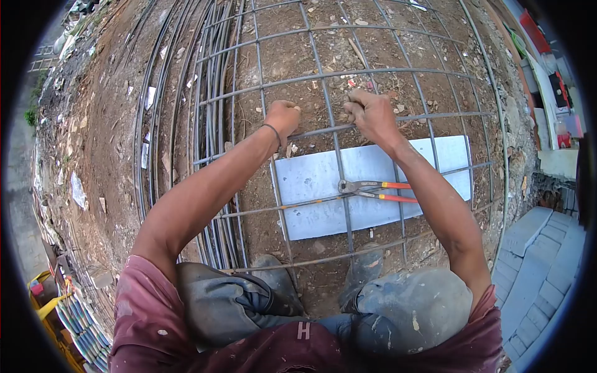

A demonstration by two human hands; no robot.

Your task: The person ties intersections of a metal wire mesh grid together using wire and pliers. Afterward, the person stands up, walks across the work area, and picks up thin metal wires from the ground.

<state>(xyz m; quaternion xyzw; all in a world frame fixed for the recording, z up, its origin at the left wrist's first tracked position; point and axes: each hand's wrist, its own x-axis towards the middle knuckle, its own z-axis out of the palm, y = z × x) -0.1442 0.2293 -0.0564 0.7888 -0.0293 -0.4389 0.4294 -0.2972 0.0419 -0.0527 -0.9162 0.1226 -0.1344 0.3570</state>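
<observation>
A grid of steel rebar (321,64) spreads over the soil in front of me. My left hand (283,119) is closed beside a rebar crossing, its fingertips curled inward; what they hold, if anything, is too small to tell. To its right, my right hand (372,116) is also closed, thumb and fingers pinched together just above a cross bar. Any wire between those fingers cannot be made out. Below both hands, a pair of end-cutting pincers (380,184) with orange-red and yellow handles rests across the bars, partly behind my right forearm.
A whitish board (311,220) lies under the grid. Long loose rebars (214,81) are bundled at left. Grey blocks (540,273) stand at lower right, and a red container (562,139) is near the right edge. Scraps and stones litter the soil.
</observation>
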